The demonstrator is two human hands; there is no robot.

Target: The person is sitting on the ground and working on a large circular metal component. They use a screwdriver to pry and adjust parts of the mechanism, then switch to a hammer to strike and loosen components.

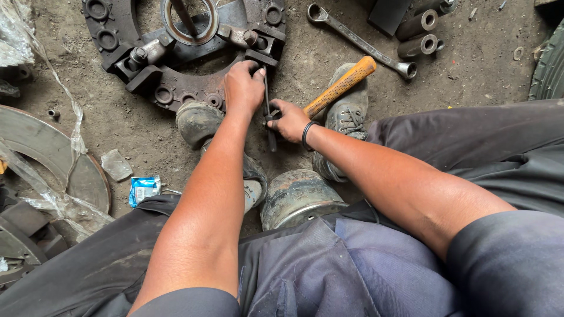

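My left hand (243, 88) is closed around the top of a thin dark rod-like tool (267, 100) set against the rim of a round, dark metal clutch cover (176, 88) on the ground. My right hand (289, 121) grips a hammer with an orange-yellow handle (341, 87); its head is hidden under my fingers, close to the lower end of the rod. A dark band circles my right wrist. My two dusty shoes (348, 114) rest on the ground on either side of my hands.
A long metal spanner (358, 42) and several dark cylindrical sockets (418, 35) lie at the far right. A round metal disc with torn plastic wrap (56, 155) sits on the left. A metal drum-shaped part (296, 196) stands between my legs. A small blue packet (143, 188) lies on the dirt.
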